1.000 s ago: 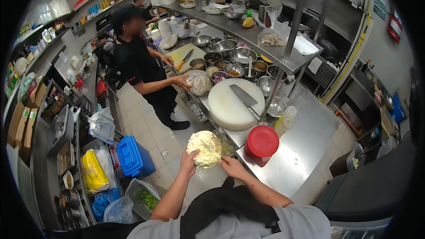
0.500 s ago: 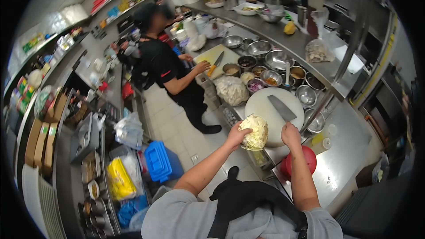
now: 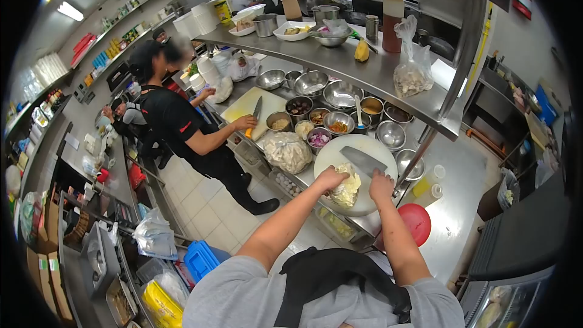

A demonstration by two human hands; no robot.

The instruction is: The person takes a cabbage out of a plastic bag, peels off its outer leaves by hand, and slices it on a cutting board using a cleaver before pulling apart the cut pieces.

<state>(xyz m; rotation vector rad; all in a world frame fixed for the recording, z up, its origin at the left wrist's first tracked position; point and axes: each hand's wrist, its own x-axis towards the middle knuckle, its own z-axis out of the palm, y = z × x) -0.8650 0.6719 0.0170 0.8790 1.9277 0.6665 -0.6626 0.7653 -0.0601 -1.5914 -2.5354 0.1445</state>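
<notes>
My left hand point(image 3: 333, 178) is closed around a pale yellow cut cabbage point(image 3: 346, 191) at the near left part of the round white cutting board point(image 3: 386, 146). Whether the cabbage rests on the board or is just above it, I cannot tell. A wide-bladed cleaver point(image 3: 363, 160) lies across the board, its blade pointing away to the left. My right hand point(image 3: 381, 186) grips its handle at the board's near right side. Beyond the board is a bowl of chopped purple onion point(image 3: 319, 139). To its left sits a bulging plastic bag of pale pieces point(image 3: 288, 152).
Several metal bowls point(image 3: 390, 135) crowd the counter behind the board. A red round lid or bowl point(image 3: 415, 223) and squeeze bottles point(image 3: 429, 181) stand at the right. A raised steel shelf point(image 3: 364, 71) runs overhead. A co-worker in black point(image 3: 182, 115) stands at the left, a hand on a knife.
The cabbage has moved from the board's left edge to over its near part, and my left hand has turned. My right hand stays on the cleaver. The view has tilted upward.
</notes>
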